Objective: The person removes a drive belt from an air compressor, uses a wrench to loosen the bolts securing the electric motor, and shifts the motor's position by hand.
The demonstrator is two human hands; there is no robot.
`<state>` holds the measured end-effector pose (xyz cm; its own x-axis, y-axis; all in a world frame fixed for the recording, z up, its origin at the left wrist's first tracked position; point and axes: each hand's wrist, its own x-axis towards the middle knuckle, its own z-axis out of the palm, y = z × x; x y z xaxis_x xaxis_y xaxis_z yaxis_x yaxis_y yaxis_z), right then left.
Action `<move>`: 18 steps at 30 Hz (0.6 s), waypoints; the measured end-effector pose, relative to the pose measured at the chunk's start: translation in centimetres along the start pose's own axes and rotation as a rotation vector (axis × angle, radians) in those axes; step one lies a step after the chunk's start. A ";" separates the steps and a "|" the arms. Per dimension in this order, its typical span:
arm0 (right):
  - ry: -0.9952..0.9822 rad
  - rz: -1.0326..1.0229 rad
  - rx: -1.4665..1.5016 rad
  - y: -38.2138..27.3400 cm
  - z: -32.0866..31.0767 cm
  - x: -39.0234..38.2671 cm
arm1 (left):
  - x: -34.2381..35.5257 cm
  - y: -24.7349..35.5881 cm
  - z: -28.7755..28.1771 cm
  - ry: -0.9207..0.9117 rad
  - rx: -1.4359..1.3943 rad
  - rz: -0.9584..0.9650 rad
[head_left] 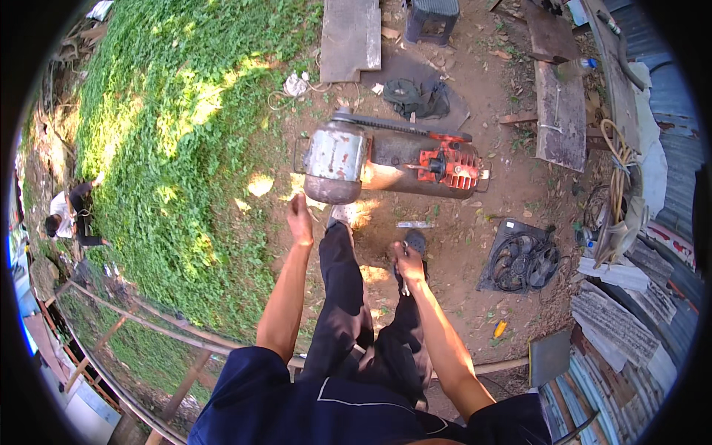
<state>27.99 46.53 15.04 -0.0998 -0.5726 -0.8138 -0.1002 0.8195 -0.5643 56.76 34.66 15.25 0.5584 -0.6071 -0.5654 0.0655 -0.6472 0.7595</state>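
An air compressor lies before me, with a worn grey motor (pixel 335 154), a dark cylindrical tank (pixel 397 165) and an orange finned pump head (pixel 450 165). A black drive belt (pixel 393 124) runs along its far side. My left hand (pixel 300 220) is just below the motor's near left end, fingers drawn together; whatever they may pinch is too small to make out. Lower and to the right, my right hand (pixel 409 265) is closed around what look like dark-handled pliers (pixel 402 284), their handles pointing down toward my leg. The jaws are hidden by the hand.
A metal strip (pixel 415 224) and a black fan-like part (pixel 521 256) lie on the dirt. A yellow object (pixel 500 328) is nearer me. Boards (pixel 351 41), a stool (pixel 432 18) and a bench (pixel 560 119) stand beyond. Another person (pixel 70 211) crouches far left by the greenery.
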 end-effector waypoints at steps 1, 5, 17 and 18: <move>-0.031 -0.056 0.029 0.3 0.3 1.0 | 0.1 0.1 1.0 0.019 -0.146 -0.025; -0.055 -0.366 -0.140 -3.5 2.2 3.5 | 4.2 -3.5 3.3 -0.037 -0.432 0.123; -0.034 -1.549 -0.472 -5.3 8.3 16.0 | 11.3 -8.7 5.9 -0.231 -0.766 0.252; 0.011 -1.632 -0.435 -4.5 8.4 16.6 | 11.3 -9.2 6.0 -0.242 -0.780 0.313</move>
<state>35.08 33.56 2.87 0.3697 -0.7560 0.5401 -0.3444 -0.6514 -0.6761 57.52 30.98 -0.01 0.4606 -0.8424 -0.2798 0.5353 0.0121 0.8446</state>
